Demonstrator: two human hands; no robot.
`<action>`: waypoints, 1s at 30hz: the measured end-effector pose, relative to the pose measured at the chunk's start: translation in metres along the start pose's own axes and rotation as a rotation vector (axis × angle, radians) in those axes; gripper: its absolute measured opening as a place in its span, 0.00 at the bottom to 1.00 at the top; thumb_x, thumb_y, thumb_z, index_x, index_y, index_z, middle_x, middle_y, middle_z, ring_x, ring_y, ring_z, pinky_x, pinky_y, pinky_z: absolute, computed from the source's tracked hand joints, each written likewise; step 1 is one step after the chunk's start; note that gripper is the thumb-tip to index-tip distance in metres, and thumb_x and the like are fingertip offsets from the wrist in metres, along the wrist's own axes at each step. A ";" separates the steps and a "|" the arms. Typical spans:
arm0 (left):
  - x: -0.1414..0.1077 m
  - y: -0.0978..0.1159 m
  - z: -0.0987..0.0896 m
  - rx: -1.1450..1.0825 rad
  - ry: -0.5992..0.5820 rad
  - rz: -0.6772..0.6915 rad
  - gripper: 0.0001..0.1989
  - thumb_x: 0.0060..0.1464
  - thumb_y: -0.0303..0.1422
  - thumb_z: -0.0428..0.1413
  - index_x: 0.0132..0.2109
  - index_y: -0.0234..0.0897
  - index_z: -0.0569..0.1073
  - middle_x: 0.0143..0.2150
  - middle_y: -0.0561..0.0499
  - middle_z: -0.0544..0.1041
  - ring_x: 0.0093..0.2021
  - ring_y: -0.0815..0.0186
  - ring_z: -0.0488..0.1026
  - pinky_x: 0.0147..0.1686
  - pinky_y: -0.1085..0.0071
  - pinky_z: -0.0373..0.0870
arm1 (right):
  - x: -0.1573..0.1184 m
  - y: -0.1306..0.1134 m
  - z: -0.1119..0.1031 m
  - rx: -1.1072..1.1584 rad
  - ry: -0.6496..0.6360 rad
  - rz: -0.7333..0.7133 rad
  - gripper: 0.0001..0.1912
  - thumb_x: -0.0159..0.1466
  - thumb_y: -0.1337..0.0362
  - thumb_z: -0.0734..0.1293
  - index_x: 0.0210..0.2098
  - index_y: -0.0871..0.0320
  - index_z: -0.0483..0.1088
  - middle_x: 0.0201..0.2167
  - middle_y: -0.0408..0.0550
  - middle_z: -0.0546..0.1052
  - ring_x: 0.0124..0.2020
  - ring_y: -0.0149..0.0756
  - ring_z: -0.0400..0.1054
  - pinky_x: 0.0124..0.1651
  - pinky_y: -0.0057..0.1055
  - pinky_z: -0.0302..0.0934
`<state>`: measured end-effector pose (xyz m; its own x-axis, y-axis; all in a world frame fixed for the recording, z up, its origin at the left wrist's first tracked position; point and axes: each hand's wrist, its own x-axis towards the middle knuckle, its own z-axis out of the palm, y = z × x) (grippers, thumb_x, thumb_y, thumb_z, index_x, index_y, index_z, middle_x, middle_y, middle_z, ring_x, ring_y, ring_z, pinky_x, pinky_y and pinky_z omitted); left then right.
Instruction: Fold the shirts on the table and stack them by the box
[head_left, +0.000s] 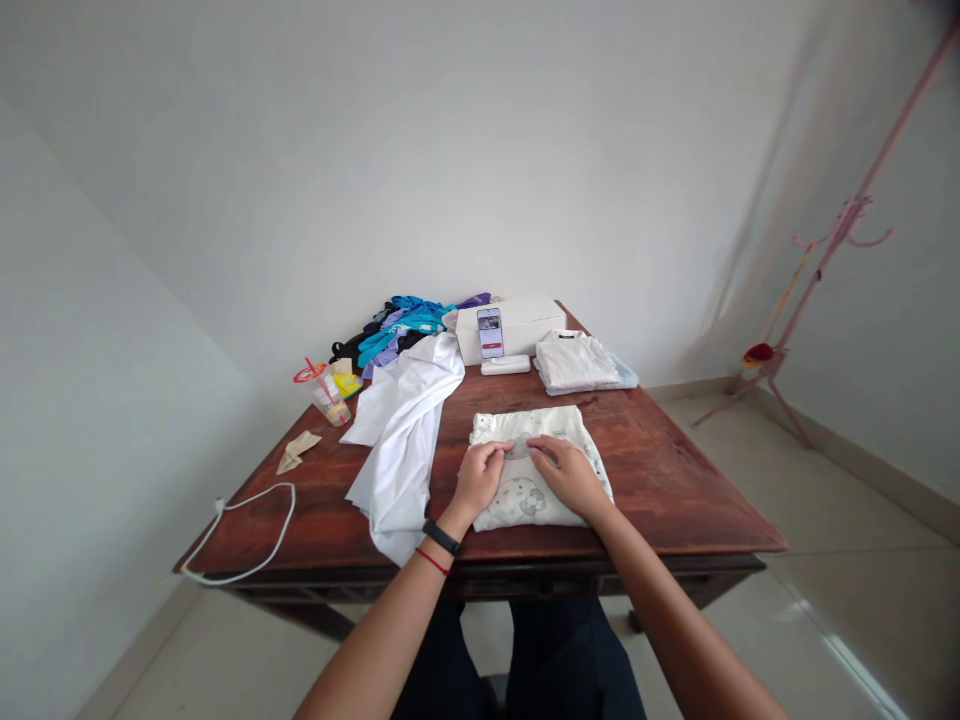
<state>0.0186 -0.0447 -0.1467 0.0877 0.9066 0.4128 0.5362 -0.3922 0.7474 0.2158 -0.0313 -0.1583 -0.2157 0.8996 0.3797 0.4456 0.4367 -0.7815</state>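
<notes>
A folded white garment with a grey cartoon print (pixel 517 500) lies at the front of the wooden table, squarely before me. On its left half rests my left hand (pixel 480 478), fingers stretched toward the middle of the cloth. My right hand (pixel 568 478) lies on the right half, its fingers also stretched out and pointing inward. The fingertips of the two hands are a small gap apart. Both hands touch the cloth from above, and neither grips it.
Left of the garment, a loose white cloth (pixel 409 450) sprawls to the table's front edge. Beyond it are a clothes heap (pixel 409 320), a plastic cup (pixel 330 395) and a white cable (pixel 289 525). A white box (pixel 525 325), a phone (pixel 490 333) and folded clothes (pixel 574 362) stand behind.
</notes>
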 end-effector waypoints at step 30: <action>0.000 -0.005 -0.002 -0.144 -0.013 0.046 0.13 0.64 0.31 0.50 0.41 0.40 0.81 0.43 0.50 0.84 0.47 0.61 0.79 0.51 0.66 0.71 | -0.007 0.011 -0.022 0.873 0.284 0.263 0.17 0.59 0.49 0.73 0.39 0.56 0.78 0.24 0.45 0.79 0.32 0.37 0.72 0.45 0.35 0.65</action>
<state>0.0144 -0.0428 -0.1494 0.1207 0.8889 0.4418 0.4053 -0.4504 0.7955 0.2415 -0.0329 -0.1588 0.0692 0.9855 0.1551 -0.3806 0.1698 -0.9090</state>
